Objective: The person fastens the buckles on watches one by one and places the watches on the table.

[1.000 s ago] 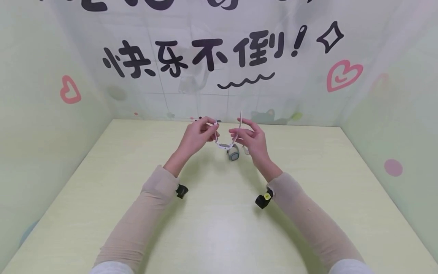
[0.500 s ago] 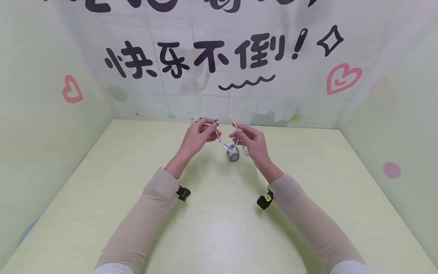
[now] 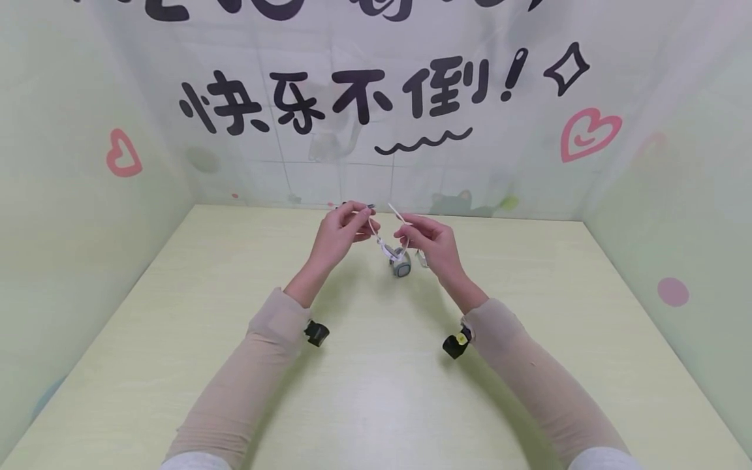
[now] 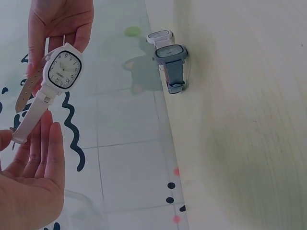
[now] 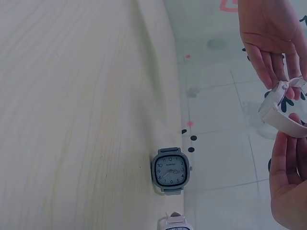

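Observation:
A white wristwatch [image 4: 64, 70] with a square-cornered dial hangs above the table between my two hands. My left hand [image 3: 336, 236] pinches the buckle end of its strap between thumb and fingers. My right hand [image 3: 436, 245] holds the other strap [image 4: 29, 88], the one with holes, whose tip sticks up past the fingers in the head view. The watch case tilts, lower toward the right hand. Below it on the table stands a grey wristwatch [image 5: 170, 170], partly covered by the white one in the head view. Another white wristwatch [image 4: 159, 36] is just beside the grey one.
The pale wood-look table [image 3: 376, 391] ends at a printed back wall [image 3: 329, 176] close behind the hands. Side walls [image 3: 675, 215] rise at left and right. Small black cameras [image 3: 317, 333] sit on both wrists.
The held white watch has turned and tilted, its case dropping to the right. The strap end in my right hand has tipped leftward. Both hands have stayed nearly in place.

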Demonstrator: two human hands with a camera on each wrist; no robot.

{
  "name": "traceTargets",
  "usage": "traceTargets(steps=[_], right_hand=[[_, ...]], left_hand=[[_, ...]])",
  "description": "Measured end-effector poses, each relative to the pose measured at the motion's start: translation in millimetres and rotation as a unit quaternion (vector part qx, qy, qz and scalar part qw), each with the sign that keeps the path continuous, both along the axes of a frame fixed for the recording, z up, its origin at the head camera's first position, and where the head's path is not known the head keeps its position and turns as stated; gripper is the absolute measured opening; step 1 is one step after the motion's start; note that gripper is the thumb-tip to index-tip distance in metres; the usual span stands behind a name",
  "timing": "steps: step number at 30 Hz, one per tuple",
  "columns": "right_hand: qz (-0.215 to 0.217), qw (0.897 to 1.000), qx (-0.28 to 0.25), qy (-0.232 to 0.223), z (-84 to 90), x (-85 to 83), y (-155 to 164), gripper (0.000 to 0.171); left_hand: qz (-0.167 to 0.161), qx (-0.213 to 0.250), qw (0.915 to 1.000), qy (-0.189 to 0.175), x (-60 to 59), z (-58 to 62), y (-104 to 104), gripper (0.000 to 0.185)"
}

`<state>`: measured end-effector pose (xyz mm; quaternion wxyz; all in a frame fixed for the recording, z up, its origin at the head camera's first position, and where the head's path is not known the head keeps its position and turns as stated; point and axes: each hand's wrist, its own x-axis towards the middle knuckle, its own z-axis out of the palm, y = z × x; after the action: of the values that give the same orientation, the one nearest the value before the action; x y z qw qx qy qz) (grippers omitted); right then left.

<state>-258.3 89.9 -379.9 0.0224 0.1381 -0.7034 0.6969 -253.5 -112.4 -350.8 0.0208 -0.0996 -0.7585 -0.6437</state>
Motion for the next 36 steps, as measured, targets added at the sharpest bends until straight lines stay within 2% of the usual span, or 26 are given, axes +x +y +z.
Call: traceTargets(steps=[20, 36], right_hand=[[0.010, 0.999, 0.038, 0.008, 2.0, 0.5, 4.1, 0.031], [0.004, 0.998, 0.058, 0.005, 0.5, 1.5, 4.1, 0.030]], left_hand=[[-0.020, 0.006, 0.9996, 0.020, 0.4, -0.1, 0.7, 0.027], [-0.030, 0.000, 0.9994, 0.017, 2.0, -0.7, 0.9, 0.026]])
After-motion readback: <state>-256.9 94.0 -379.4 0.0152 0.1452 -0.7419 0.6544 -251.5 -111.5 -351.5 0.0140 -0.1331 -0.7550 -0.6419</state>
